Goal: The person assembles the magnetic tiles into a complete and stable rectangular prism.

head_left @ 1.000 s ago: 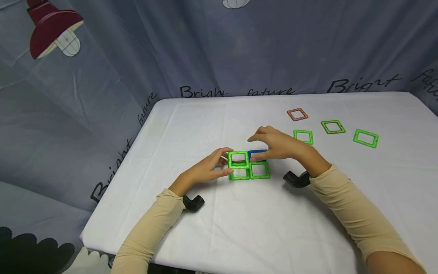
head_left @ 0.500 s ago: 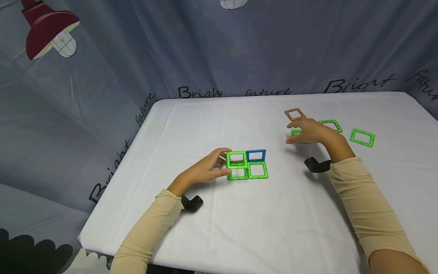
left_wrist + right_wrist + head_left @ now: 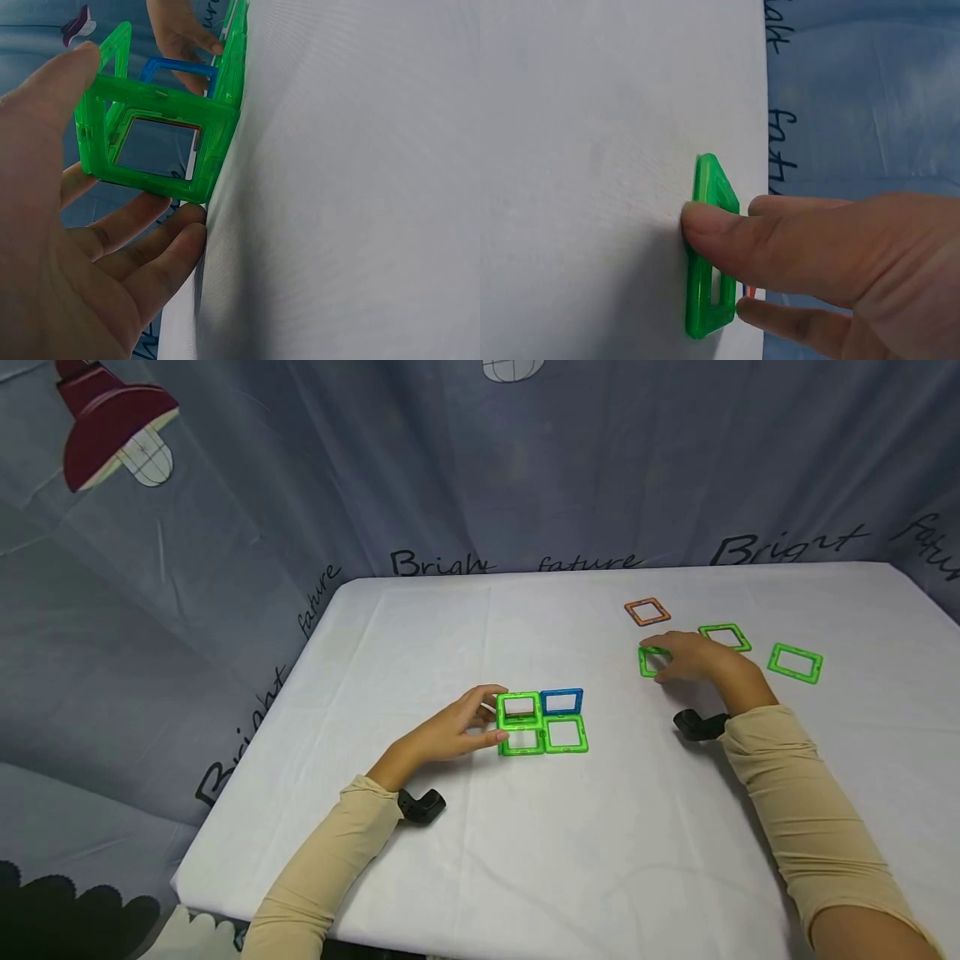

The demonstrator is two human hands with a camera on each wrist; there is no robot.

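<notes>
My left hand grips the left side of a green magnetic tile cube, thumb at the top edge and fingers at the far side. Joined to the cube's right are a flat green tile and, behind it, an upright blue tile. Farther right, my right hand pinches a green square magnetic tile on the white table. In the right wrist view its thumb presses the near edge, with the fingers at the opposite edge. Part of that tile is hidden under the hand in the head view.
An orange tile lies behind my right hand. Two more green tiles lie to the right, one flat tile and one partly covered tile. A grey printed curtain hangs along the table's far edge.
My right hand has left the blue tile, moved right and back, and come down onto the green square tile, which it now pinches. The left hand stays at the cube.
</notes>
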